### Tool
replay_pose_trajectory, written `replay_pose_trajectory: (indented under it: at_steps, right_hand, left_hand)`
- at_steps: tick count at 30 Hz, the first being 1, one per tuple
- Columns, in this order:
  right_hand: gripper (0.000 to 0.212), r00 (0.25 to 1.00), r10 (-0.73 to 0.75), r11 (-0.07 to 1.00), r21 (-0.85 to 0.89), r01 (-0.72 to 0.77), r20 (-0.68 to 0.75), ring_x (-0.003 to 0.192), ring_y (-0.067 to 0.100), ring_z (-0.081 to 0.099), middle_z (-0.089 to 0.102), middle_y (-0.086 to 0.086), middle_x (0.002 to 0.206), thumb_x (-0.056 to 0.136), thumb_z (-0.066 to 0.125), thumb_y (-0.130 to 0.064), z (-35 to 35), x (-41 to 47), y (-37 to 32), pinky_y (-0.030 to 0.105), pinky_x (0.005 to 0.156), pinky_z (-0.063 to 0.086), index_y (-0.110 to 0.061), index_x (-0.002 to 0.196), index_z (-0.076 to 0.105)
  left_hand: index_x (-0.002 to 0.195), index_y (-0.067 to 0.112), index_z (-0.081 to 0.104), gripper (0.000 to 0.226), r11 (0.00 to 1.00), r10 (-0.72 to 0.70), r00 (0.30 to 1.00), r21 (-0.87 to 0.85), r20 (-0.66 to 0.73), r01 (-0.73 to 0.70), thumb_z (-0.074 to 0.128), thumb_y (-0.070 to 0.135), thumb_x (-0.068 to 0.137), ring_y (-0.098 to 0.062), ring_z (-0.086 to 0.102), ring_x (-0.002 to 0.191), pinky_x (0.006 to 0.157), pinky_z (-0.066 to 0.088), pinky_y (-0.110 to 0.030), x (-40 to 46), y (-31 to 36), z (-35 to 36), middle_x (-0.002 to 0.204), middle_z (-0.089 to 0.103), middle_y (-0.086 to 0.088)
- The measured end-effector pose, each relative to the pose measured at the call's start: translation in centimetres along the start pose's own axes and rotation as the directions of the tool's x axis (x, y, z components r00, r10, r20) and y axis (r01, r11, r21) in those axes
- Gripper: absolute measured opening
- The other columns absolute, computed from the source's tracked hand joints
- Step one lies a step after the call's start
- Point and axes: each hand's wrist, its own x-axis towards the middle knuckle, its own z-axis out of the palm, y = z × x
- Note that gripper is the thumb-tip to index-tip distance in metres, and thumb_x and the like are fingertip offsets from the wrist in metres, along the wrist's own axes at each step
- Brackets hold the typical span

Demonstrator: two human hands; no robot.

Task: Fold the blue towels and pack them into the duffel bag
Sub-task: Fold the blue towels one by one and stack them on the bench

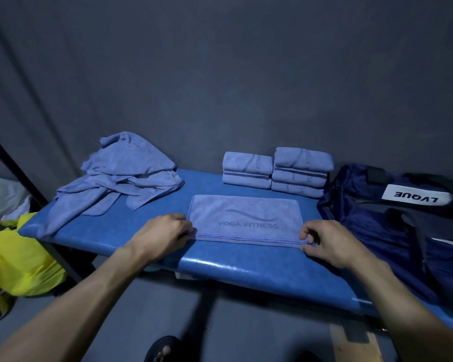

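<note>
Both forearms are reaching forward from the lower corners of the view toward the near edge of the blue padded surface (233, 267). The left hand (160, 235) is lying palm down at the near left corner of the flat towel (246, 218), with its fingers (179, 232) curled and pressed together around that corner; the thumb is hidden, so the exact pinch cannot be told. The right hand (327, 241) is lying at the near right corner, and its thumb and forefinger are pinching the folded hem there, while the other fingers are curling loosely beside it.

The flat towel is lying in the middle of the surface, folded to a rectangle, with the words "YOGA FITNESS" facing the person.

Behind it, near the wall, two stacks of folded towels are standing just beside each other. The left stack (247, 170) is showing two towels, and the right stack (301, 172) is showing three, so five folded towels are counted. At the far left of the surface a loose heap of unfolded towels (115, 178) is lying, with one end hanging over the edge; how many towels are in this heap cannot be told.

One dark blue duffel bag (392, 231) is lying open at the right end of the surface, with a white label reading "LVQUE" upside down. One yellow bag (21, 262) is sitting on the floor at the left.
</note>
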Motion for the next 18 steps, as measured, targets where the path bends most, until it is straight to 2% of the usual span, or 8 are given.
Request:
replay_pose_trajectory:
  at_steps: [2, 4, 8, 10, 14, 16, 18]
  right_hand:
    - [0.013, 1.0, 0.004, 0.997, -0.072, -0.004, 0.005, 0.074, 0.01, 0.06, 0.063, -0.012, 0.08, 0.077, 0.071, -0.026, 0.2, 0.0, -0.3, 0.038, 0.069, 0.054, -0.03, 0.086, 0.062]
    - [0.014, 1.0, 0.01, 0.992, -0.128, -0.009, 0.008, 0.079, 0.016, 0.06, 0.062, -0.011, 0.084, 0.077, 0.065, -0.026, 0.6, 0.0, -0.6, 0.039, 0.071, 0.053, -0.032, 0.086, 0.057]
    - [0.012, 0.999, 0.041, 0.988, -0.148, -0.042, -0.008, 0.084, 0.022, 0.06, 0.061, -0.007, 0.089, 0.081, 0.061, -0.024, 1.1, 0.0, -0.9, 0.039, 0.071, 0.052, -0.031, 0.088, 0.053]
    - [0.008, 0.995, 0.06, 0.99, -0.126, -0.069, -0.074, 0.085, 0.025, 0.059, 0.06, -0.005, 0.089, 0.082, 0.059, -0.023, 1.0, -0.1, -1.1, 0.04, 0.071, 0.051, -0.028, 0.085, 0.053]
    - [0.014, 0.943, 0.02, 1.0, 0.02, -0.014, -0.332, 0.085, 0.024, 0.054, 0.052, -0.004, 0.089, 0.084, 0.066, -0.015, -0.7, -0.3, -1.3, 0.037, 0.07, 0.041, -0.022, 0.083, 0.055]
    - [0.018, 0.903, -0.021, 0.988, 0.131, 0.085, -0.429, 0.088, 0.022, 0.054, 0.055, -0.002, 0.096, 0.084, 0.069, -0.006, -2.2, -0.5, -1.7, 0.033, 0.075, 0.037, -0.02, 0.085, 0.057]
    - [0.022, 0.881, 0.014, 0.941, 0.305, 0.149, -0.473, 0.089, 0.022, 0.062, 0.066, -0.004, 0.099, 0.085, 0.068, -0.001, -3.8, -0.9, -2.2, 0.034, 0.077, 0.045, -0.02, 0.085, 0.059]
  left_hand:
    - [0.104, 0.027, 0.072, 0.02, 1.0, -0.01, 1.0, 0.017, -0.021, 0.01, 0.056, 0.037, 0.1, -0.025, 0.065, 0.095, 0.071, 0.05, -0.035, -0.1, 0.4, -0.1, 0.103, 0.064, 0.004]
    - [0.104, 0.025, 0.073, 0.019, 1.0, -0.017, 0.999, -0.004, -0.042, 0.016, 0.057, 0.033, 0.099, -0.026, 0.066, 0.095, 0.071, 0.052, -0.037, -0.2, 0.6, -0.1, 0.103, 0.065, 0.003]
    - [0.105, 0.025, 0.073, 0.015, 0.998, -0.022, 0.994, -0.054, -0.108, 0.017, 0.061, 0.027, 0.096, -0.026, 0.066, 0.096, 0.071, 0.055, -0.04, -0.6, 0.3, -0.1, 0.101, 0.064, 0.004]
    - [0.104, 0.026, 0.07, 0.011, 0.998, -0.016, 0.985, -0.064, -0.169, 0.005, 0.064, 0.025, 0.094, -0.022, 0.064, 0.097, 0.069, 0.056, -0.041, -0.8, 0.1, -0.5, 0.1, 0.061, 0.007]
    - [0.1, 0.02, 0.062, 0.004, 0.993, 0.025, 0.934, -0.098, -0.356, -0.064, 0.06, 0.02, 0.096, -0.02, 0.058, 0.091, 0.065, 0.052, -0.041, -0.6, 0.6, -2.7, 0.101, 0.057, 0.007]
    - [0.102, 0.016, 0.059, 0.009, 0.978, 0.025, 0.901, -0.175, -0.433, -0.111, 0.052, 0.018, 0.098, -0.019, 0.058, 0.094, 0.075, 0.049, -0.034, -0.3, 1.3, -4.4, 0.105, 0.058, 0.006]
    - [0.105, 0.014, 0.06, 0.011, 0.952, -0.034, 0.867, -0.279, -0.496, -0.123, 0.05, 0.013, 0.101, -0.015, 0.059, 0.099, 0.085, 0.047, -0.024, -0.3, 1.9, -6.1, 0.109, 0.061, 0.005]
